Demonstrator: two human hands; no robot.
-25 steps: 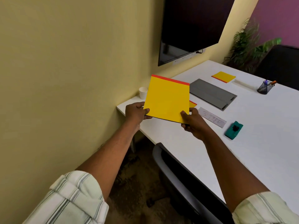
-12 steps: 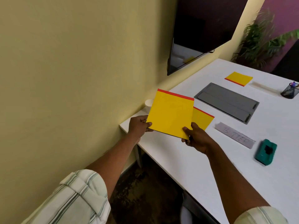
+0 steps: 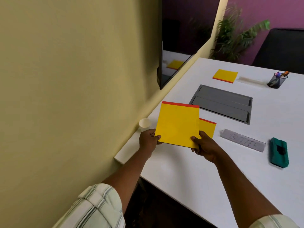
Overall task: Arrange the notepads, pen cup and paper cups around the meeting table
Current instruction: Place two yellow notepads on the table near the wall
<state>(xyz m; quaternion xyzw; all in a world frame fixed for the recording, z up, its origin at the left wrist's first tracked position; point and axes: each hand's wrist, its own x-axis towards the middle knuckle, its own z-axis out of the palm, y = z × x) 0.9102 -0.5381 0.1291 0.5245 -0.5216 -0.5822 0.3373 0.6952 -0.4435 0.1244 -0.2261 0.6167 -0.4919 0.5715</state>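
I hold a yellow notepad with a red top strip (image 3: 177, 124) above the near left corner of the white meeting table (image 3: 189, 175). My left hand (image 3: 148, 141) grips its lower left corner and my right hand (image 3: 205, 148) its lower right corner. A second yellow notepad (image 3: 207, 129) lies flat on the table, partly hidden behind the held one. A third notepad (image 3: 225, 76) lies far back. A white paper cup (image 3: 144, 123) stands by the wall at the table's left edge. The black mesh pen cup (image 3: 276, 80) with pens stands at the far right.
A grey cable-box lid (image 3: 222, 102) is set into the table's middle. A grey nameplate (image 3: 243, 140) and a green whiteboard eraser (image 3: 278, 152) lie to the right. A dark wall screen (image 3: 177, 38), a potted plant (image 3: 236, 37) and a black chair (image 3: 283, 48) are behind.
The held notepad has come lower and closer to the table, uncovering more of the second notepad behind it. The view has shifted forward over the table, and the near chair has left the frame.
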